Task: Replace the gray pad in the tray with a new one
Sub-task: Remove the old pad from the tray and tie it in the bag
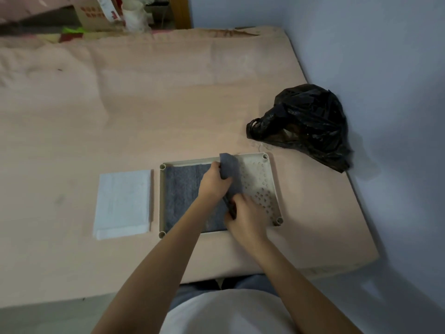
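A cream tray with a perforated floor lies on the pink mattress. A gray pad covers its left part; the pad's right edge is lifted and folded back, baring the holes. My left hand grips the raised far end of that fold. Closer to me, my right hand grips the near end of the same fold. A white pad lies flat just left of the tray.
A crumpled black plastic bag sits right of and beyond the tray, against the blue wall. The mattress edge runs close to my body. Cardboard boxes and clutter stand at the far end.
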Available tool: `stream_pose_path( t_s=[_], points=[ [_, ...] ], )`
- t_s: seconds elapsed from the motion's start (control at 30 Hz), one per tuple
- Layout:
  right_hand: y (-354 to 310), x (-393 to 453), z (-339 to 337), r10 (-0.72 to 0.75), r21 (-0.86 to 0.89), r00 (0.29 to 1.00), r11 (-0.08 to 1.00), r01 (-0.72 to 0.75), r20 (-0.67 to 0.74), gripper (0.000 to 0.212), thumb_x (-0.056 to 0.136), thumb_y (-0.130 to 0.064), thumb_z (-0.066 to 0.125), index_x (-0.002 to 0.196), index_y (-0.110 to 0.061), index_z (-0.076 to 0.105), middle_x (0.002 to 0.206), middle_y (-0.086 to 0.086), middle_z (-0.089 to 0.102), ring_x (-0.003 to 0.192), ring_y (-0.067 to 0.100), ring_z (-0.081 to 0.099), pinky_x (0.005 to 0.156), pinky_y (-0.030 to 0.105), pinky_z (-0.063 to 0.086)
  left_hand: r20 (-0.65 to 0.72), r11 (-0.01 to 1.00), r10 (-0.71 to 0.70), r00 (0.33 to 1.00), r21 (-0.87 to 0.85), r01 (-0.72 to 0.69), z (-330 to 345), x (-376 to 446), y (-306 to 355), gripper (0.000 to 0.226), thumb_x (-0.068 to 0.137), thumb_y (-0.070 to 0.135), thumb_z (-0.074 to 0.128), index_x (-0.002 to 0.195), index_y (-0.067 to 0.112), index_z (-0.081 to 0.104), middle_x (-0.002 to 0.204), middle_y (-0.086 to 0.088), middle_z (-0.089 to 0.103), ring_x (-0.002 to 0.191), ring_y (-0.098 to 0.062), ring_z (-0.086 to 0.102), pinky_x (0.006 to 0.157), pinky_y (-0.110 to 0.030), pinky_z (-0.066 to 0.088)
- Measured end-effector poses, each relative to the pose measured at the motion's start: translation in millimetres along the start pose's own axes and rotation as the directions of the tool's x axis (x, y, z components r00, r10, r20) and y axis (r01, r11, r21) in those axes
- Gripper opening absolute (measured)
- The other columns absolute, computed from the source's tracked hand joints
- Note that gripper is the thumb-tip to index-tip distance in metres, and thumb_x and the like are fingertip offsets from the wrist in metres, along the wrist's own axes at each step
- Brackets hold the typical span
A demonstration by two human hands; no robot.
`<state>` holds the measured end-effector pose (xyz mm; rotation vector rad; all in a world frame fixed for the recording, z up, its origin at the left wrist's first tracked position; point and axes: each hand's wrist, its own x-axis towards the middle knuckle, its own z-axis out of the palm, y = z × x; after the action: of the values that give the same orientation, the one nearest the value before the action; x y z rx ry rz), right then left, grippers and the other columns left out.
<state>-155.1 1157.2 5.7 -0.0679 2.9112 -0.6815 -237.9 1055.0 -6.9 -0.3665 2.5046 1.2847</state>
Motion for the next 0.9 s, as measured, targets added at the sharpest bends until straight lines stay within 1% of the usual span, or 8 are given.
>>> stream_pose_path(
  t_s=[0.13,0.23,0.33,0.4,0.47,0.6,0.77,0.9],
  points=[
    [-4,3,8,-0.146,0.074,0.987,0.986,0.151,-0.068,0.025,0.089,-0.03,0.053,0.094,-0.01,0.066,0.097,0.007,0.059,0.087,0.024,0.058,0.075,0.038,0.047,-0.03,0.999,-0.012,0.999,-0.044,0.011,-15,2,-20,0.036,0.085,0.016,0.066,0.115,0.005,0.049,0.108,-0.011,0.062,0.097,-0.026,0.058,0.071,-0.029,0.043],
    [6,16,11,-0.19,0.034,0.974,0.98,0.195,-0.119,0.035,0.092,-0.022,0.051,0.122,-0.008,0.059,0.129,0.009,0.055,0.114,0.027,0.054,0.094,0.041,0.047,-0.045,0.999,-0.013,0.999,-0.042,0.011,-21,2,-30,0.036,0.083,0.016,0.07,0.112,0.007,0.05,0.094,-0.003,0.057,0.086,-0.019,0.054,0.068,-0.024,0.038],
    [22,39,10,-0.25,-0.068,0.966,0.965,0.255,0.071,0.057,0.096,-0.03,0.044,0.147,-0.011,0.028,0.158,0.004,0.018,0.144,0.019,0.018,0.115,0.035,0.02,-0.074,0.999,-0.023,0.997,-0.032,0.021,-25,2,-37,0.046,0.081,0.017,0.071,0.12,0.007,0.049,0.097,-0.005,0.058,0.087,-0.018,0.053,0.073,-0.024,0.039],
    [32,55,11,-0.299,-0.134,0.937,0.936,0.324,0.182,0.063,0.098,-0.039,0.037,0.151,-0.014,0.012,0.16,0.001,0.001,0.147,0.014,0.0,0.117,0.03,0.002,-0.084,0.999,-0.021,0.996,-0.036,0.018,-24,3,-39,0.05,0.081,0.016,0.071,0.125,0.007,0.047,0.108,-0.012,0.061,0.097,-0.025,0.057,0.079,-0.027,0.041],
    [38,67,12,-0.337,-0.236,0.911,0.89,0.39,0.237,0.065,0.099,-0.045,0.031,0.151,-0.015,0.005,0.159,0.001,-0.005,0.146,0.014,-0.006,0.116,0.03,-0.006,-0.092,1.0,-0.014,0.996,-0.026,0.012,-22,2,-41,0.054,0.082,0.016,0.071,0.128,0.006,0.046,0.114,-0.015,0.061,0.104,-0.029,0.057,0.084,-0.03,0.043],
    [45,74,17,-0.38,-0.399,0.878,0.786,0.472,0.29,0.065,0.099,-0.048,0.021,0.15,-0.012,0.002,0.159,0.005,-0.004,0.146,0.017,-0.008,0.119,0.035,-0.008,-0.118,1.0,0.005,0.993,-0.001,-0.005,-18,-1,-41,0.058,0.083,0.015,0.07,0.132,0.005,0.042,0.117,-0.019,0.06,0.107,-0.034,0.056,0.087,-0.035,0.044],
    [48,73,29,-0.35,-0.446,0.884,0.767,0.461,0.311,0.067,0.097,-0.05,0.013,0.149,-0.009,0.003,0.159,0.008,0.001,0.146,0.02,-0.004,0.12,0.041,-0.002,-0.141,0.999,0.041,0.989,0.006,-0.041,-14,-7,-41,0.053,0.084,0.011,0.067,0.13,0.005,0.042,0.113,-0.021,0.061,0.103,-0.036,0.058,0.083,-0.037,0.045],
    [47,71,33,-0.327,-0.458,0.897,0.775,0.435,0.299,0.069,0.095,-0.05,0.01,0.148,-0.006,0.016,0.157,0.01,0.014,0.146,0.023,0.008,0.12,0.045,0.008,-0.13,0.999,0.042,0.991,0.026,-0.039,-13,-5,-42,0.056,0.086,0.009,0.064,0.135,0.006,0.037,0.121,-0.023,0.057,0.109,-0.037,0.055,0.088,-0.04,0.045]
  ],
)
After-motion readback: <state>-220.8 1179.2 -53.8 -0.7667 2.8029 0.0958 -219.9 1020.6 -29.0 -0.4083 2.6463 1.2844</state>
